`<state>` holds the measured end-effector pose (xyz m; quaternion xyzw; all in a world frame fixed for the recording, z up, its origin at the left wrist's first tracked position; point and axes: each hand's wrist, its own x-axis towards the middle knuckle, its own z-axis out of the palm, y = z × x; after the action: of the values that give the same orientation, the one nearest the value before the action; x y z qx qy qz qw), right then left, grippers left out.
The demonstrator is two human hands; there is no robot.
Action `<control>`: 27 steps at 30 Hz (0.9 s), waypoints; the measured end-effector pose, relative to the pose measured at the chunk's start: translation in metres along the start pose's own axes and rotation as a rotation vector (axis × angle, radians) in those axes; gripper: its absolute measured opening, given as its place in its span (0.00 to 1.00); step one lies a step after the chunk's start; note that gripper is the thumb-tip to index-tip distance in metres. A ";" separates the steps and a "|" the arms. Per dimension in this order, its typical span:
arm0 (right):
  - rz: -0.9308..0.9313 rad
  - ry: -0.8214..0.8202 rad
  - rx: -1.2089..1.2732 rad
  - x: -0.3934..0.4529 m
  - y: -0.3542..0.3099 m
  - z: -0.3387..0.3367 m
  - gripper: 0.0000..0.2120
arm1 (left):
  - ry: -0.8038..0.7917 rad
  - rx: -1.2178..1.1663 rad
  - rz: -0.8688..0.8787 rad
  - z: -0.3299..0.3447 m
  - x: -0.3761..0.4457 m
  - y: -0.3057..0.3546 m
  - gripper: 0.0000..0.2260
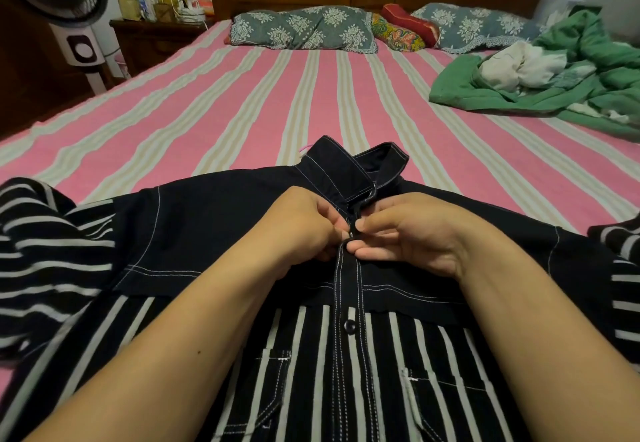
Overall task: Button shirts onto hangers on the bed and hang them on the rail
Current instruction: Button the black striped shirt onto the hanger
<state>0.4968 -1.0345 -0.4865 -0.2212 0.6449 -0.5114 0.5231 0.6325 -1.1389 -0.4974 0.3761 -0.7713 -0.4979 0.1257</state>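
We saw one shirt (242,233) lying face up on the bed (242,95), its collar (356,171) pointing away from us toward the pillows and its long axis running straight from our body to the headboard; the button strip (348,268) ran along that same line. The left hand (304,230) and the right hand (408,233) met on the strip just below the collar, both about equally near it; each grip was clamped on the cloth edge, fingertips pinching from either side around a small button or hole we could not make out clearly. One fastened button (349,326) sat on the strip nearer us than the hands; two chest pockets lay nearer still. Beyond the collar we counted two patterned pillows and a smaller red cushion between them; a green blanket (554,77) lay heaped to the right of the shirt. A hint of pink at the collar may have been a hanger; we judged the top button the step in hand.
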 end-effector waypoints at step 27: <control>-0.225 0.120 -0.508 0.002 0.008 0.010 0.08 | -0.034 -0.240 -0.065 -0.005 0.003 -0.002 0.18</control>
<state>0.5071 -1.0380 -0.4937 -0.3848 0.7536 -0.4004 0.3517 0.6344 -1.1444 -0.4971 0.3747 -0.6957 -0.5965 0.1407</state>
